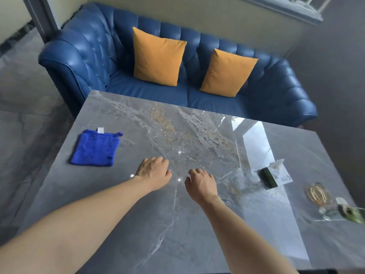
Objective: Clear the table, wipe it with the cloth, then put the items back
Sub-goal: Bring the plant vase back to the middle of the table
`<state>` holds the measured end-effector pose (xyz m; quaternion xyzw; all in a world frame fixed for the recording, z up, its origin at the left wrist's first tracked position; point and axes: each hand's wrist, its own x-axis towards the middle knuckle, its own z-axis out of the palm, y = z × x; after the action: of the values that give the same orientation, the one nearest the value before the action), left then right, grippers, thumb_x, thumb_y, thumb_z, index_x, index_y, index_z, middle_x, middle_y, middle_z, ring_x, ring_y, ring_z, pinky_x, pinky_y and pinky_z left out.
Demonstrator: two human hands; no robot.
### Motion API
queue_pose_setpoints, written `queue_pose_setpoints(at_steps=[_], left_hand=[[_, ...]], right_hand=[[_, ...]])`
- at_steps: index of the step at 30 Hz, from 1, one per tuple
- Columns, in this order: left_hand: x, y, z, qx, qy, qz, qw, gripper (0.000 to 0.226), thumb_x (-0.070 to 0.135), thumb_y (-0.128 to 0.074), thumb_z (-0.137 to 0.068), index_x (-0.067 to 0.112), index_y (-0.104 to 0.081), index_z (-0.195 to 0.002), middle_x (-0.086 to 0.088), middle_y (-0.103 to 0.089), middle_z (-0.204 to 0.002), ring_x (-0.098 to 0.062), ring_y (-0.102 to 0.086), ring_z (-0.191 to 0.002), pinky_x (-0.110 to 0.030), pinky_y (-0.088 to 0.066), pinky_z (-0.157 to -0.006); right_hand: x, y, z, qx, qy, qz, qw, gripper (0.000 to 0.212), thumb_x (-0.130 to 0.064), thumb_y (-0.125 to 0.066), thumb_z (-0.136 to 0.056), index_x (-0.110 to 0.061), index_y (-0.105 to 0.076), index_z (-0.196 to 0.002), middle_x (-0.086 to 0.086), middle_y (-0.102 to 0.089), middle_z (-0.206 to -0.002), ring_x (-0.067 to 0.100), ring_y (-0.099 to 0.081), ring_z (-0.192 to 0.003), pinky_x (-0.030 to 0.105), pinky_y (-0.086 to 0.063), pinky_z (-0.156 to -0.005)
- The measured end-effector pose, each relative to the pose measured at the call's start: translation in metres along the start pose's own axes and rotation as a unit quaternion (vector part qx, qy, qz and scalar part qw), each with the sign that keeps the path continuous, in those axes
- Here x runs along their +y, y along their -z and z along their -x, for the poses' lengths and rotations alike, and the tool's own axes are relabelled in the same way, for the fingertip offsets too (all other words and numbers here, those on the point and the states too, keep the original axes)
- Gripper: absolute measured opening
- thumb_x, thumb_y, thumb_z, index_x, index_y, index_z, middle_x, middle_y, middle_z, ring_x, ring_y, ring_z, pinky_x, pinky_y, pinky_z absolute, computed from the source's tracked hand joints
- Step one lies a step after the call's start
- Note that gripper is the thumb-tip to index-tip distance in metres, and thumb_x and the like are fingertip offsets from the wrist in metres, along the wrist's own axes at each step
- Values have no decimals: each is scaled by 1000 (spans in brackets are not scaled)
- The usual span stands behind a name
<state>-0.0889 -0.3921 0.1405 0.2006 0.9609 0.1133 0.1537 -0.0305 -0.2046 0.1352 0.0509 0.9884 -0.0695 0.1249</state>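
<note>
A folded blue cloth with a white tag lies flat on the left side of the grey marble table. My left hand and my right hand hover palm down over the middle of the table, fingers loosely curled, holding nothing. The cloth is a hand's width to the left of my left hand. On the right side sit a tissue box with a tissue sticking out, a gold-patterned glass ashtray and a small clear glass item at the frame's edge.
A blue tufted leather sofa with two orange cushions stands directly behind the table's far edge. Grey tiled floor runs along the left. A bright window reflection crosses the table's right half.
</note>
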Motion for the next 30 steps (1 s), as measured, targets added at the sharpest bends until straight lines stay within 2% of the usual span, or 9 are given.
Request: queue_pose_setpoints(at_steps=[5,9,14,20,22,30], left_hand=[[46,-10,-8,-19,-38,-13,999,30,40,-37,-98,17,-54,-103,-8,-60,-113,-28,-56,-108,-44,-41,-94],[88,-19,-15,-18,-63,-26,998,29,40,-37,-98,18,-55,-102,-7,-59,-112,-27,-55,-106,-46,-42,-94],[155,-37,-30,-18,-71,-31,997,32,41,-38,-97,16,-57,-105,-9,-59,-114,-29,-55,-109,-45,-42,-94],[241,-60,-45,-21,-36,-15,999,26,40,-39,-96,19,-54,-100,-9,-57,-112,-28,-54,-110,-45,-41,-93],[266,-65,-51,-21,-32,-14,999,29,40,-39,-96,18,-55,-104,-9,-58,-112,-29,-55,-109,-46,-42,-94],[340,-78,-69,-51,-81,-22,995,30,40,-40,-97,15,-54,-106,-11,-57,-117,-30,-54,-110,-47,-42,-95]], right_hand=[[47,12,22,0,-53,7,999,32,-36,-43,-100,-18,-63,-118,5,-64,-117,30,-59,-113,38,-41,-93],[90,16,36,-3,-83,7,996,34,-38,-43,-101,-22,-63,-123,3,-64,-120,27,-59,-115,37,-38,-93],[162,18,48,-7,-91,13,996,34,-40,-43,-100,-22,-63,-120,3,-66,-117,28,-60,-113,39,-37,-94],[255,19,56,-15,-63,15,998,36,-43,-44,-99,-24,-63,-124,3,-65,-123,28,-59,-116,39,-37,-97],[283,22,58,-16,-59,15,998,37,-43,-45,-99,-24,-62,-126,3,-65,-123,28,-59,-117,38,-37,-97],[357,29,78,-14,-116,-11,993,39,-44,-44,-100,-24,-62,-127,3,-64,-122,27,-59,-117,40,-39,-98]])
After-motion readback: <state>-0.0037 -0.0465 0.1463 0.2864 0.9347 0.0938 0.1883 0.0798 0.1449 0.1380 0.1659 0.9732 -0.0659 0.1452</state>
